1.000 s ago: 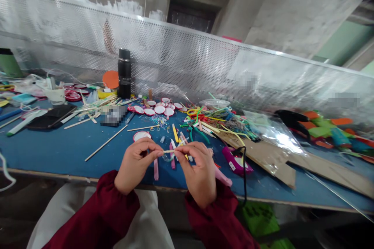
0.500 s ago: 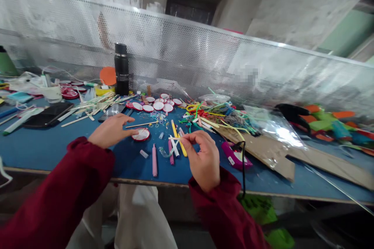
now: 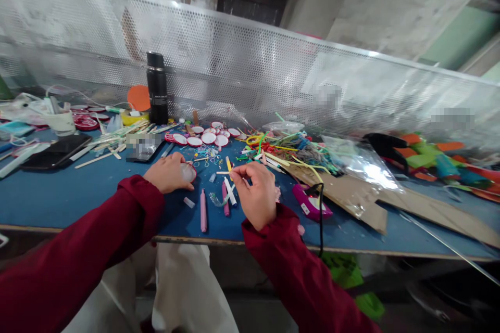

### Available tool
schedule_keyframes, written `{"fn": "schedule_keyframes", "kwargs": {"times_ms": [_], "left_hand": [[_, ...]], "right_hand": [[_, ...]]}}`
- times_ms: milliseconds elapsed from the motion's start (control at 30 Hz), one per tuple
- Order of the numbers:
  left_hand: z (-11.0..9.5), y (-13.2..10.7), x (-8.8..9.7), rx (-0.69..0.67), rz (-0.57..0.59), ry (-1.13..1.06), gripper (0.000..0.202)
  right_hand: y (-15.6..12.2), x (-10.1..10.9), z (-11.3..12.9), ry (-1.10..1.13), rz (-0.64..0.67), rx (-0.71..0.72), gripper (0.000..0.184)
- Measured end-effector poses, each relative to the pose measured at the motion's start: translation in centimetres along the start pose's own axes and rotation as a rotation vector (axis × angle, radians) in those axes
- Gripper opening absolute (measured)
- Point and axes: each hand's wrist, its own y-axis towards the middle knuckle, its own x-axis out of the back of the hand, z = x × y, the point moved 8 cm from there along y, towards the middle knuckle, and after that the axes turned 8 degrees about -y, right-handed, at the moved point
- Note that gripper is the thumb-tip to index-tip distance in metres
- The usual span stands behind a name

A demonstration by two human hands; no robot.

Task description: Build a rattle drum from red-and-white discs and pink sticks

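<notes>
My left hand point(image 3: 171, 173) is closed around the edge of a round, red-rimmed white disc point(image 3: 189, 170), its fingers covering part of it. My right hand point(image 3: 253, 191) pinches a short, thin pale stick point(image 3: 222, 173), which points left toward the disc. Below and between the hands lie a pink marker pen point(image 3: 203, 212), a darker pink pen point(image 3: 225, 199), white pens point(image 3: 230, 191) and a small clear cap point(image 3: 189, 202). Part of a yellow pen point(image 3: 228, 163) shows behind the right fingers.
Several red-rimmed discs point(image 3: 208, 138) lie toward the mesh partition point(image 3: 242, 62). A black bottle point(image 3: 157, 88), wooden sticks point(image 3: 113, 146) and a phone point(image 3: 57, 152) are left. Tangled coloured strands point(image 3: 300, 148), a purple device with a cable point(image 3: 310, 203) and cardboard point(image 3: 351, 197) lie right.
My left hand has moved right and closed on the disc, which it was beside with fingers apart. My right hand still pinches the stick; the view has shifted slightly.
</notes>
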Motion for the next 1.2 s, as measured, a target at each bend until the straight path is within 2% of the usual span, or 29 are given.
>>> {"fn": "schedule_keyframes", "kwargs": {"times_ms": [100,167,233,300,400,500,567,633,800,900,1067,1200], "left_hand": [[0.6,0.1,-0.3,0.041,-0.005,-0.203,0.088],[0.6,-0.1,0.0,0.071,-0.069,-0.401,0.09],[0.3,-0.4,0.4,0.123,-0.141,-0.707,0.092],[-0.5,-0.8,0.4,0.182,-0.147,-1.075,0.091],[-3.0,-1.3,0.3,0.218,-0.063,-1.494,0.071],[-5.1,-1.5,0.5,0.222,-0.016,-1.721,0.041],[-5.6,-1.5,0.5,0.251,-0.025,-1.775,0.032],[-5.8,-1.3,0.5,0.262,-0.059,-1.76,0.032],[-6.2,-0.3,0.4,0.148,-0.1,-1.692,0.051],[-6.8,-0.2,-0.6,0.132,-0.015,-1.69,0.047],[-8.2,-1.1,-2.1,0.137,0.204,-1.652,0.037],[-8.4,-1.3,-2.3,0.106,0.197,-1.63,0.032]], "right_hand": [[0.3,-0.4,-0.1,0.019,0.012,-0.01,0.016],[0.5,-0.5,-0.3,0.047,0.009,-0.022,0.016],[0.9,-0.7,-0.5,0.094,-0.002,-0.037,0.016],[1.5,-0.9,-0.8,0.151,-0.016,-0.055,0.016],[2.4,-1.6,-1.3,0.212,-0.027,-0.106,0.017],[3.4,-2.5,-2.0,0.233,-0.03,-0.157,0.017],[4.0,-2.8,-2.4,0.229,-0.041,-0.157,0.016],[4.5,-2.9,-2.7,0.204,-0.056,-0.128,0.015],[5.1,-2.8,-3.1,0.094,-0.11,-0.053,0.018],[4.9,-3.3,-3.3,0.04,-0.117,-0.052,0.018],[4.4,-4.1,-3.5,0.025,-0.121,-0.056,0.019],[4.2,-4.0,-3.4,0.045,-0.144,-0.058,0.02]]}}
